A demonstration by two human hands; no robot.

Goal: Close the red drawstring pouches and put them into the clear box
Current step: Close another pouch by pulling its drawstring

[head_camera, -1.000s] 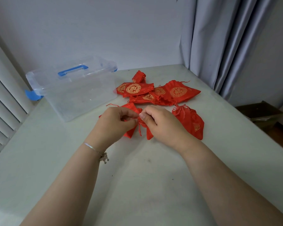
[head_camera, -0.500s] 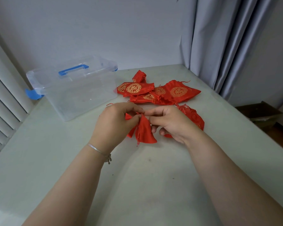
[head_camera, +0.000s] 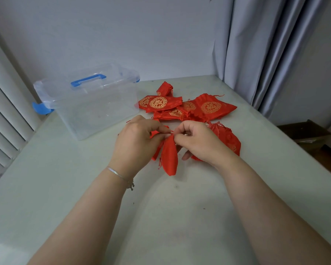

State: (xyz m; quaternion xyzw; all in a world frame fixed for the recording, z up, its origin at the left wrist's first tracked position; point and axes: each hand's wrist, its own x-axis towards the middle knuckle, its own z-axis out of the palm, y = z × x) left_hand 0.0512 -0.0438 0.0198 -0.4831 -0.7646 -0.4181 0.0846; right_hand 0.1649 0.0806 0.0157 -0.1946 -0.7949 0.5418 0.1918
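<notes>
Head view, clear box (head_camera: 96, 109) holding no pouches (head_camera: 182, 108)

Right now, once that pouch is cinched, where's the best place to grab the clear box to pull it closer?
Probably the blue handle on the clear box, taken from above with the left hand: it arches over the lid and the box sits on that side. The smooth walls offer little to grip.

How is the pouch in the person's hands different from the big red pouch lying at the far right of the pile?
The held pouch hangs by its gathered top, pinched between the left hand and right hand; the far pouch lies flat on the table, untouched. The held pouch shows plain red cloth; the far pouch shows a round gold emblem. Both are red drawstring pouches outside the clear box.
</notes>
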